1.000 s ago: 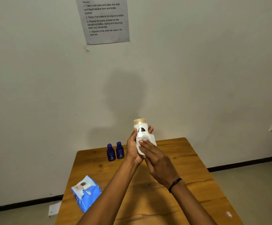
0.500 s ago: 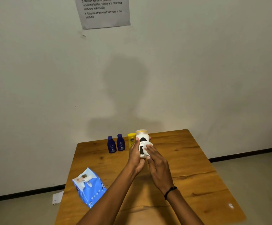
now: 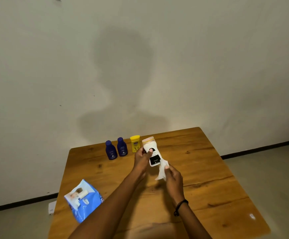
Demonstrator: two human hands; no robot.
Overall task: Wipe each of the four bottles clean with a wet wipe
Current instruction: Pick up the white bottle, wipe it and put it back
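My left hand (image 3: 142, 159) grips a white bottle (image 3: 151, 150) with a black label, held tilted above the wooden table (image 3: 200, 169). Just below and right of the bottle's lower end, my right hand (image 3: 173, 176) pinches a crumpled white wet wipe (image 3: 161, 171), which touches the bottle's bottom. Two dark blue bottles (image 3: 111, 150) (image 3: 122, 147) and a yellow bottle (image 3: 135, 143) stand in a row at the table's far edge, left of the held bottle.
A blue pack of wet wipes (image 3: 84, 200) lies at the table's near left edge. A white wall rises right behind the table. A white scrap (image 3: 52, 207) lies on the floor to the left.
The view tilted down. Both hands lowered the white bottle toward the table. My right hand slid the wipe from the bottle's side down to its lower end.
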